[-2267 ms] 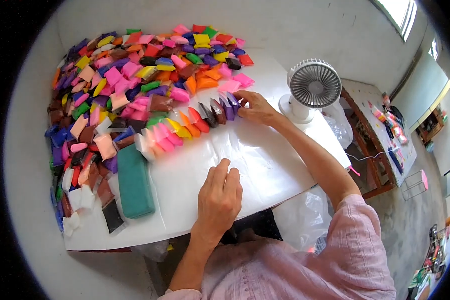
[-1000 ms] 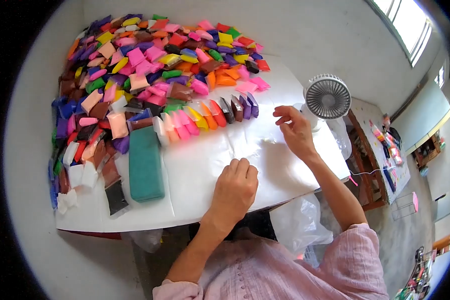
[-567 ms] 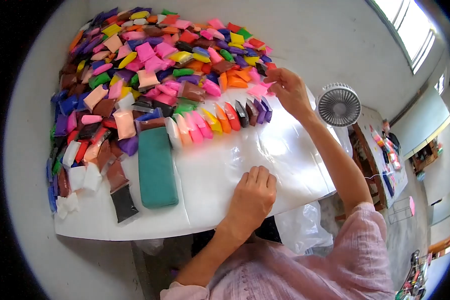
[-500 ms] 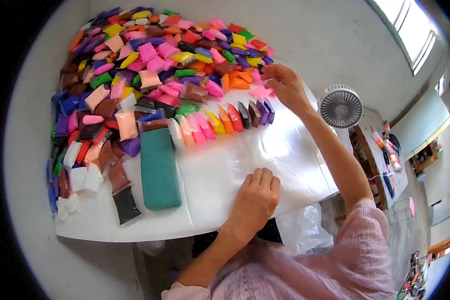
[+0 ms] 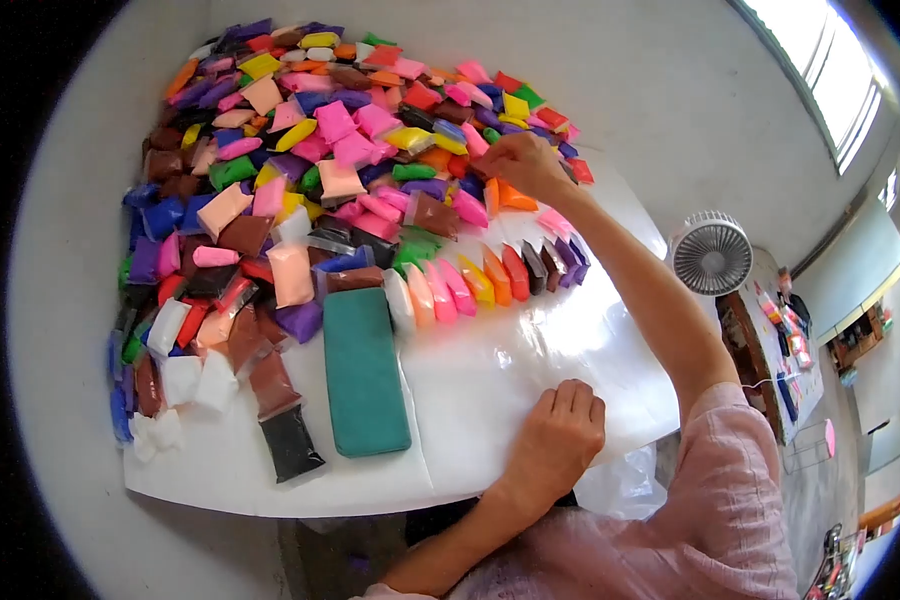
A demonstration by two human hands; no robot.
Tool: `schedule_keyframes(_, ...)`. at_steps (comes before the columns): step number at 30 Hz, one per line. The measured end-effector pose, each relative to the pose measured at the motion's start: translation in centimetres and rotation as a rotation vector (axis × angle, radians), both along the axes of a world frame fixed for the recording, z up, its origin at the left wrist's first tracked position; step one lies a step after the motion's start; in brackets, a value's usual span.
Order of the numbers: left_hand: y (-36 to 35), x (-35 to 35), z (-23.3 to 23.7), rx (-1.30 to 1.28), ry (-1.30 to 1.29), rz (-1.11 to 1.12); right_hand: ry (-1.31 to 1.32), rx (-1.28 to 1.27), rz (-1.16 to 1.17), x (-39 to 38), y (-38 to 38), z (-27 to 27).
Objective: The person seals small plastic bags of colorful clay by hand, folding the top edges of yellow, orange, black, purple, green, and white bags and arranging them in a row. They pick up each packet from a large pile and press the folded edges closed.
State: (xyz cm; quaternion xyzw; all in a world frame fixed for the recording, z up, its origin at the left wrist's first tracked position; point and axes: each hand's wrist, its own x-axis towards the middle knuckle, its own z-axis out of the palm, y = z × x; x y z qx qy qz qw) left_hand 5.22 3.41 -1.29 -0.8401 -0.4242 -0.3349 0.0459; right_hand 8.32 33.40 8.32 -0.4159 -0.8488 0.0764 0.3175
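A white-covered table (image 5: 490, 400) stands against pale walls (image 5: 70, 330). On its left and far side spreads a heap of small colored packets (image 5: 355, 150), in pink, purple, brown, yellow, green, orange and other colors. Near the front left edge lies a black packet (image 5: 291, 443), with a teal block (image 5: 368, 375) just right of it. From the block's far right corner, a row of packets (image 5: 497, 275) leans rightward: white, peach, two pinks, yellow, orange, red, black, brown, then purple. Beyond the row, the right hand (image 5: 520, 165) reaches over the heap's right part, fingers bent down beside orange packets (image 5: 513, 196); whether they grip one cannot be told. The left hand (image 5: 560, 425) rests near the table's front edge, fingers curled in, no packet visible in it. Farther right are a white fan (image 5: 711, 254), a window (image 5: 820, 70) and a second table (image 5: 770, 330) holding colorful items.
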Motion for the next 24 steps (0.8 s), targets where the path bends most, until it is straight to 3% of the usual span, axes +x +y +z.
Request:
schedule_keyframes(1,0.0,0.0,0.0,0.004,0.006,-0.002,0.067,-0.024,0.074,-0.6,0.9,-0.7)
schedule_keyframes(5,-0.1,-0.1,0.3,-0.035,0.031,-0.016,-0.211,0.063,-0.017,-4.6,-0.9,-0.4)
schedule_keyframes(8,-0.1,-0.1,0.3,-0.041,0.048,-0.016,-0.270,0.205,0.041,-6.8,-0.6,-1.0)
schedule_keyframes(9,-0.2,-0.2,0.4,-0.036,0.052,-0.016,-0.318,0.147,0.096,-7.0,-0.5,-0.8)
schedule_keyframes(18,-0.1,-0.2,0.5,-0.025,0.090,0.000,-0.260,0.206,0.006,-7.1,0.2,-1.0)
schedule_keyframes(23,0.3,0.4,-0.1,0.052,-0.137,0.085,-0.087,0.321,0.086,-2.8,-5.0,2.6)
schedule_keyframes(24,0.3,0.5,-0.1,0.093,-0.200,0.128,0.004,0.237,0.147,-1.4,-6.4,3.3)
